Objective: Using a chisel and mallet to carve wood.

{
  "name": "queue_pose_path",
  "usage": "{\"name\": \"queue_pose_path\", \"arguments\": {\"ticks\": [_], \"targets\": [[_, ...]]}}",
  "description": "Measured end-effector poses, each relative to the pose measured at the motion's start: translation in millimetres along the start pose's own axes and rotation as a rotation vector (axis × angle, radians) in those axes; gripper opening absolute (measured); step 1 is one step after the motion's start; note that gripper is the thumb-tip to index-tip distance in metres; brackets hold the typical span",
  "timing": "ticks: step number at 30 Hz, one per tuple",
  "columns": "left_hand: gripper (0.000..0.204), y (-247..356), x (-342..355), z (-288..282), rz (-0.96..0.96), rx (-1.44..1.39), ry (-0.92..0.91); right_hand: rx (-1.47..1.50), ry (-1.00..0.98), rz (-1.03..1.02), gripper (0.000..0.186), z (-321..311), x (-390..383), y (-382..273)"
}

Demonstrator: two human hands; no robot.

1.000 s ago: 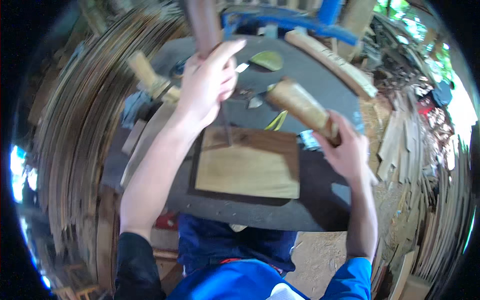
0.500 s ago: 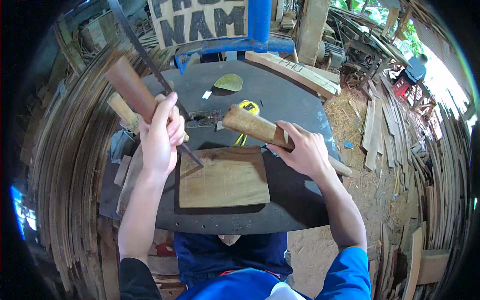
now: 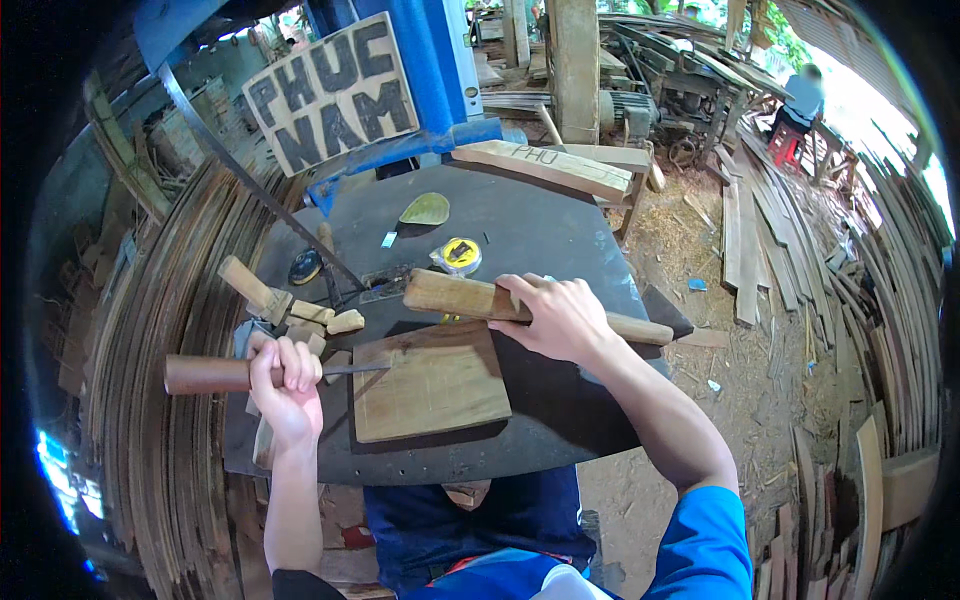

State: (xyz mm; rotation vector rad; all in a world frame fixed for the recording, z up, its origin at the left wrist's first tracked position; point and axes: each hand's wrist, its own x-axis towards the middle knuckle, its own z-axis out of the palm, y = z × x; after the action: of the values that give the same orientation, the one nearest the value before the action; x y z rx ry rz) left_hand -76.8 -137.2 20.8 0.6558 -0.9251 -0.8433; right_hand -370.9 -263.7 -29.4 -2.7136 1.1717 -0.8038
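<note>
In my left hand [image 3: 287, 385], fingers wrapped round it, is a chisel with a thick brown wooden handle [image 3: 205, 374]. The chisel lies nearly level, its narrow blade [image 3: 358, 368] over the left part of a flat wooden board [image 3: 435, 395]. Faint pencil lines mark the board, which lies near the table's front edge. My right hand [image 3: 555, 318] is closed around a wooden mallet [image 3: 455, 295] beyond the board's far right corner. The mallet's thick end points left, and its thinner end sticks out to the right of my hand.
A saw blade [image 3: 245, 180] slants down to the dark table [image 3: 540, 235]. On it lie a yellow tape measure [image 3: 459, 256], a green leaf-shaped piece [image 3: 425, 209], wood offcuts [image 3: 310, 312] and a long beam [image 3: 545, 168]. Stacked planks [image 3: 150, 370] flank the left. A person [image 3: 803, 100] sits far right.
My left hand has come down and tipped the chisel from a steep slant to nearly level. My right hand has shifted left with the mallet. The whole view has turned somewhat.
</note>
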Motion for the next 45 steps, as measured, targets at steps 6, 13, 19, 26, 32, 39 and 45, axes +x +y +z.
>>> {"name": "queue_pose_path", "arguments": {"ticks": [6,13,19,26,32,39,45], "targets": [[0.023,-2,-3,5,0.0,0.058,-0.01,0.008,-0.011,0.001,0.047,-2,-3,0],[0.016,0,5,15,-0.029,0.069,-0.123,0.012,-0.028,-0.006,0.047,-2,-2,1],[0.017,-2,6,13,-0.051,0.067,-0.13,0.001,-0.006,-0.033,0.049,-2,2,-6],[0.015,-10,-4,17,0.0,0.122,-0.148,0.022,0.013,-0.012,0.047,-5,2,-12],[0.018,-3,-28,23,0.075,0.459,-0.087,-0.013,-0.001,0.062,0.05,-3,5,-22],[0.019,-9,-35,10,0.109,0.356,-0.081,-0.03,0.044,0.026,0.048,-3,7,-23],[0.018,-9,-33,7,0.093,0.085,-0.079,-0.045,0.062,0.016,0.046,-2,6,-22]]}}
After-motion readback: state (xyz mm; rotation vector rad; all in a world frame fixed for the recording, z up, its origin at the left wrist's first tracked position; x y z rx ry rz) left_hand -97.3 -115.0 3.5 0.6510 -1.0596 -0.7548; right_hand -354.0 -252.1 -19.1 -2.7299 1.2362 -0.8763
